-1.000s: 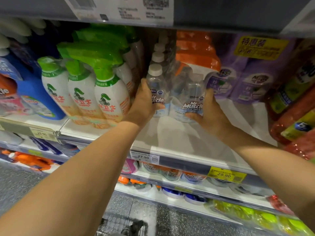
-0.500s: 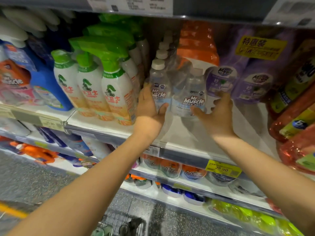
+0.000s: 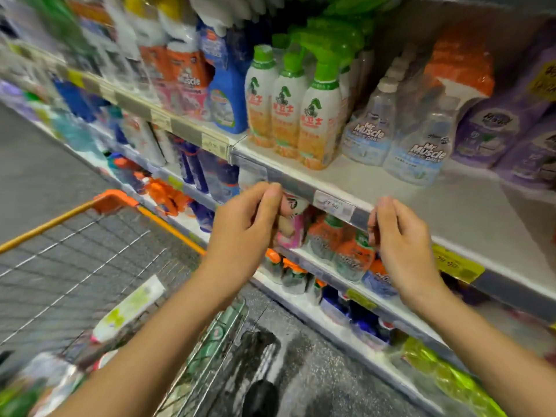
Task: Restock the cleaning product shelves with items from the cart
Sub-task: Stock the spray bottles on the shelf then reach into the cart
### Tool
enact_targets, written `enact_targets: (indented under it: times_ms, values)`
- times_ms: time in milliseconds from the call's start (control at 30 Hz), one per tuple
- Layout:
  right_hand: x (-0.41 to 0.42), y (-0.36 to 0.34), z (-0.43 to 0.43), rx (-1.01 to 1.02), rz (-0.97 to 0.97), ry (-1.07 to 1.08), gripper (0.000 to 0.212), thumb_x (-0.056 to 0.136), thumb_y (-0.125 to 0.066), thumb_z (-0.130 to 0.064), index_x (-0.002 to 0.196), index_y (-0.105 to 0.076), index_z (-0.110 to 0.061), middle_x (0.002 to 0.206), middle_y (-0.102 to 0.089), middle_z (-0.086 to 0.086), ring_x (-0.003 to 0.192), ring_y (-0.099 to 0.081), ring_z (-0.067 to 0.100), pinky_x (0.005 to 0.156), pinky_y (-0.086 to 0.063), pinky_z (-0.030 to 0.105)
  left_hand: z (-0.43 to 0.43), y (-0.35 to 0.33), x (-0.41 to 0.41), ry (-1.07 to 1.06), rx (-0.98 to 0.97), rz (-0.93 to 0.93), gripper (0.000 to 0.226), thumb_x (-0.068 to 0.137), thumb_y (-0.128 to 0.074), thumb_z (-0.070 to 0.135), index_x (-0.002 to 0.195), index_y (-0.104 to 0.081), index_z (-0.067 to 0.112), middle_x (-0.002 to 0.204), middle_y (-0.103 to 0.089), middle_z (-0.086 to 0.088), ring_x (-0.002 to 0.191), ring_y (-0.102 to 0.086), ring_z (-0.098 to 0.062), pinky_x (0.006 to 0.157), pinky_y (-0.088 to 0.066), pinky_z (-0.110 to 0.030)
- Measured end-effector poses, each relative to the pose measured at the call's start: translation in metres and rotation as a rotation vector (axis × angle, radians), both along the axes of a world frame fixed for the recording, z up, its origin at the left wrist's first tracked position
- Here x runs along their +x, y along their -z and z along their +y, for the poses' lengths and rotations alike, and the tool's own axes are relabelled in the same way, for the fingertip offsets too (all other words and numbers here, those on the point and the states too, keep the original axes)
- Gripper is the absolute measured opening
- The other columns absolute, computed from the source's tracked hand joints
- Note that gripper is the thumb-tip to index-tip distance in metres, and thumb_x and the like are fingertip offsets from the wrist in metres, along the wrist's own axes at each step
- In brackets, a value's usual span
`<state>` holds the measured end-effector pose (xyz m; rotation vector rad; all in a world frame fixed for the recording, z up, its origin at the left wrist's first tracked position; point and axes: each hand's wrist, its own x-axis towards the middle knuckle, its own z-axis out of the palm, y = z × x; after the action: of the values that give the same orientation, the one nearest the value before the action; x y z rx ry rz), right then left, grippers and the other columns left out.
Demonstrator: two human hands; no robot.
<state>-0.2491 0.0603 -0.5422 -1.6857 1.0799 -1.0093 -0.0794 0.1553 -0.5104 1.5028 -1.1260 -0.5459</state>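
The shelf point(image 3: 376, 188) crosses the right of the frame, with room in front of the clear bottles point(image 3: 421, 145) at upper right. The cart point(image 3: 45, 225) fills the lower left, a white-green tube point(image 3: 129, 308) lying in it. The left hand point(image 3: 240, 233) and right hand point(image 3: 403, 239) hang at centre by the shelf edge, fingers point(image 3: 270, 200) loosely curled and holding nothing. Best reach into the cart, grip one item by its body, and stand it label-forward.

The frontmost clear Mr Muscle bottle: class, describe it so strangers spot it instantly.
Find the white shelf above the price tag. Right of the green-capped bottles stand clear ones; the frontmost clear Mr Muscle bottle sits nearest the edge, beside the purple packs.
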Motion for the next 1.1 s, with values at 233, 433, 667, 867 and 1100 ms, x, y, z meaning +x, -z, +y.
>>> enact_targets:
  times_ms: [233, 433, 667, 867, 1100]
  values:
    - [0.068, 0.001, 0.1, 0.024, -0.058, -0.44, 0.024, 0.091, -0.058, -0.041, 0.08, -0.055, -0.019, 0.067, -0.051, 0.001, 0.062, -0.044, 0.014, 0.059, -0.038, 0.027, 0.185, 0.035, 0.064, -0.431, 0.113, 0.14, 0.038, 0.1, -0.042, 0.045, 0.071, -0.062, 0.031, 0.052, -0.058, 0.001, 0.045, -0.039, -0.008, 0.042, -0.03, -0.017]
    - [0.153, 0.017, 0.18, 0.134, 0.007, -0.862, 0.016, 0.083, -0.072, -0.023, 0.087, -0.057, -0.023, 0.081, -0.053, 0.015, 0.067, -0.043, 0.012, 0.062, -0.04, 0.023, 0.313, 0.099, 0.116, -0.604, 0.561, -0.211, 0.025, 0.098, -0.051, 0.031, 0.081, -0.059, 0.015, 0.06, -0.064, 0.0, 0.049, -0.051, -0.002, 0.051, -0.034, -0.013]
    - [0.243, 0.047, 0.278, -0.189, 0.542, -1.366, 0.04, 0.081, -0.074, -0.029, 0.109, -0.047, -0.021, 0.102, -0.045, -0.006, 0.079, -0.046, 0.012, 0.068, -0.035, 0.016, 0.42, 0.174, 0.142, -0.25, 1.172, -0.162, 0.05, 0.085, -0.069, 0.02, 0.126, -0.046, 0.004, 0.12, -0.058, -0.014, 0.107, -0.058, -0.029, 0.085, -0.044, -0.032]
    - [0.293, 0.096, 0.345, -0.283, 1.019, -1.664, 0.056, 0.083, -0.073, -0.027, 0.128, -0.043, -0.009, 0.126, -0.049, 0.015, 0.111, -0.048, 0.027, 0.085, -0.038, 0.03, 0.447, 0.227, 0.144, 0.018, 1.438, -0.137, 0.088, 0.075, -0.081, 0.028, 0.143, -0.028, 0.008, 0.145, -0.04, -0.016, 0.131, -0.044, -0.031, 0.105, -0.039, -0.039]
    - [0.305, 0.163, 0.394, -0.331, 1.362, -1.871, 0.08, 0.088, -0.067, -0.014, 0.151, -0.018, -0.017, 0.142, -0.036, 0.02, 0.121, -0.049, 0.038, 0.089, -0.047, 0.039, 0.478, 0.286, 0.139, 0.058, 1.567, 0.011, 0.078, 0.079, -0.078, 0.022, 0.142, -0.033, 0.012, 0.14, -0.046, -0.015, 0.125, -0.051, -0.033, 0.1, -0.045, -0.043]
